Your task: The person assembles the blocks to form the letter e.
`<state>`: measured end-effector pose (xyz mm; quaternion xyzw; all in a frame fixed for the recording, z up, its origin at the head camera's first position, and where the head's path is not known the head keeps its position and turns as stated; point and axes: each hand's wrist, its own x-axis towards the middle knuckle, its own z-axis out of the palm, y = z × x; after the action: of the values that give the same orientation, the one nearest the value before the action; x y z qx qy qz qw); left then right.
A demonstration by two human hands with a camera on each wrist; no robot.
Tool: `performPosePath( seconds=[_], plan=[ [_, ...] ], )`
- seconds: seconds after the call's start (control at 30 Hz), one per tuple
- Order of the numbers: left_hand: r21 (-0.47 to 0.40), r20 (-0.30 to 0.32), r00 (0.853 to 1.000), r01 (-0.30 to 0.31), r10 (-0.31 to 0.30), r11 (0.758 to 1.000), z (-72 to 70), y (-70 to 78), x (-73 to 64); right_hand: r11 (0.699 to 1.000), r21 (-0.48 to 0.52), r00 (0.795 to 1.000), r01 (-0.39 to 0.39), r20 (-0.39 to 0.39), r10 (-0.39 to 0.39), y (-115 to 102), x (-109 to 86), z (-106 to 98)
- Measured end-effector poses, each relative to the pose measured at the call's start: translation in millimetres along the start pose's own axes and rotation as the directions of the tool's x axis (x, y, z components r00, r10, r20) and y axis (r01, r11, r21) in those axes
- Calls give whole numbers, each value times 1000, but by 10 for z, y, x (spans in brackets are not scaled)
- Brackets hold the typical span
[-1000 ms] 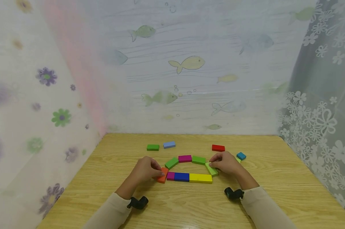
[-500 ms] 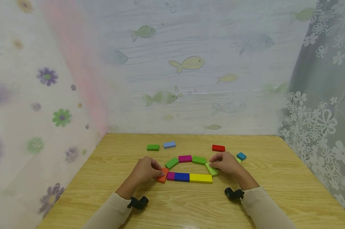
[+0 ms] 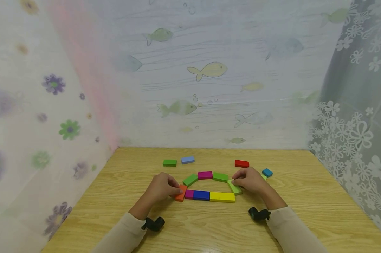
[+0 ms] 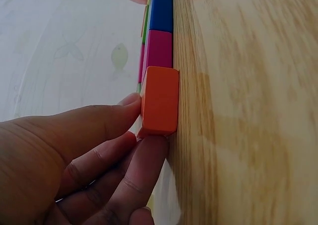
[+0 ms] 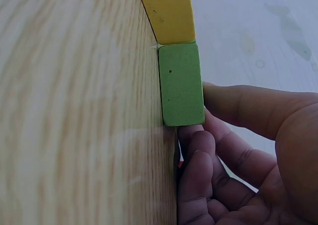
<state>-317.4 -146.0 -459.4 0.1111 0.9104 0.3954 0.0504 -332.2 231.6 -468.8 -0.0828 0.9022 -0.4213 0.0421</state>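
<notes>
My left hand (image 3: 161, 188) holds an orange block (image 3: 181, 193) lying slanted at the left end of a block outline. In the left wrist view the thumb rests on the block's upper face and the fingers (image 4: 144, 173) lie along its outer side. A magenta block (image 4: 160, 48) sits right against it. On the right end my right hand (image 3: 250, 181) holds a light green block (image 3: 234, 187). Its end abuts a yellow block (image 3: 222, 197), as the right wrist view shows, with thumb on top and fingers curled at the outer side. A blue block (image 3: 201, 195) lies between magenta and yellow.
Two green blocks (image 3: 190, 180) and a magenta one (image 3: 205, 175) form the arched far side. Beyond lie loose green (image 3: 169, 163), light blue (image 3: 187, 160), red (image 3: 242, 163) and teal (image 3: 267, 172) blocks. Another light green piece peeks out behind the right hand. A patterned curtain (image 3: 209, 133) borders the wooden table (image 3: 203, 228).
</notes>
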Motion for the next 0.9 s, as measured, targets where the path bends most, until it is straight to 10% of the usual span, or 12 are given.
performPosePath(
  seconds=[0.9],
  plan=[
    [9,4,1000,13,-13,1000,-26,10,6,1000,-1,1000,-14,-3,14,13,20,11]
  ],
)
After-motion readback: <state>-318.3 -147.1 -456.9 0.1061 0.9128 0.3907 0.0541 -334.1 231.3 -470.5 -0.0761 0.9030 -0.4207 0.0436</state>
